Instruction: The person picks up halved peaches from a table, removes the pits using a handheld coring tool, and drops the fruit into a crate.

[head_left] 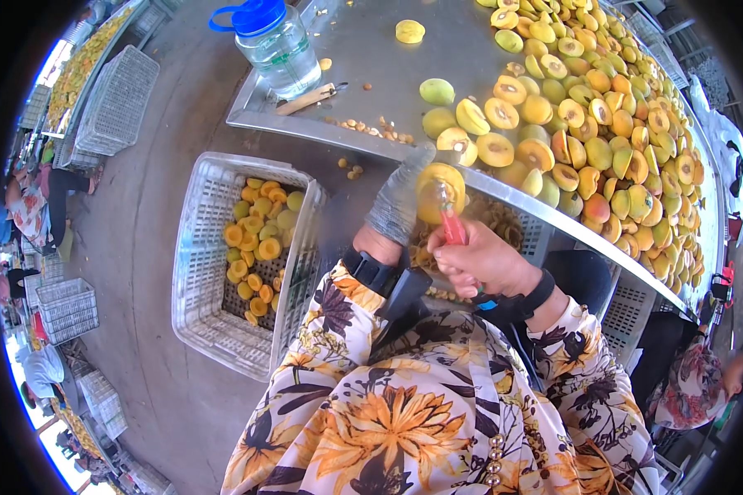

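Note:
My left hand (395, 202), in a grey glove, is closed round a halved yellow peach (428, 198) just off the table's near edge. My bare right hand (489, 257) is wrapped round the red handle of a pitting tool (453, 228). Its metal end meets the cut face of the fruit; the exact contact is blurred. Beyond both hands, many peach halves (603, 115), several with pits still in them, are heaped on the metal table (371, 66). Below my hands, partly hidden by them, a container of pits (504, 223) stands under the table edge.
Left of me, a white plastic crate (191, 239) holds pitted peach halves (260, 239). A blue-lidded water bottle (279, 54) and a wooden-handled tool (307, 100) occupy the table's left corner. Loose pits (376, 129) lie along the edge. Another person (692, 384) sits at right.

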`<move>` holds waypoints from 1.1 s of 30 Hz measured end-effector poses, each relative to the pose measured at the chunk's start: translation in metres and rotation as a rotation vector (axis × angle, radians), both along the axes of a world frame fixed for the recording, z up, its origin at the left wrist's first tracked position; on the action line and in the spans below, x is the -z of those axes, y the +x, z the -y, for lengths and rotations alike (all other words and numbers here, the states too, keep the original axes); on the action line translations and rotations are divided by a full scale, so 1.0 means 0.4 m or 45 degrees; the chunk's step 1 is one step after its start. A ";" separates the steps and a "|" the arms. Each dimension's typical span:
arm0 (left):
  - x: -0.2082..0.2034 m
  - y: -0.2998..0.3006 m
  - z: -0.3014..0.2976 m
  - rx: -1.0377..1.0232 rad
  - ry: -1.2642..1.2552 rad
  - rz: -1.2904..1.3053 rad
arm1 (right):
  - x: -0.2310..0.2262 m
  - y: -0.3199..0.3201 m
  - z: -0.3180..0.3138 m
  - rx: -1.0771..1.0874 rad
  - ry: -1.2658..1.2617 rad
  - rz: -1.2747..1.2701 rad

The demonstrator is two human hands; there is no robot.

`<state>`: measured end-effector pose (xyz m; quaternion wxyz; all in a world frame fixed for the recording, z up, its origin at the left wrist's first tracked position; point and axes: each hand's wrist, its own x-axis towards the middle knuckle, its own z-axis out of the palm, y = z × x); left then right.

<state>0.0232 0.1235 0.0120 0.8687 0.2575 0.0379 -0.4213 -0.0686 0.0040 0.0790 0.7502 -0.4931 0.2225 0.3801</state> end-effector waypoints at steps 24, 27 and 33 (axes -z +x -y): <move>0.002 -0.019 0.022 -0.399 0.487 0.277 | 0.035 -0.002 -0.035 -0.071 -0.363 0.247; 0.007 -0.014 0.009 -0.306 0.364 0.187 | -0.002 0.012 -0.039 -0.337 -0.642 0.358; 0.024 -0.022 0.028 -0.331 0.307 0.303 | -0.004 -0.008 -0.036 -0.154 -0.217 0.154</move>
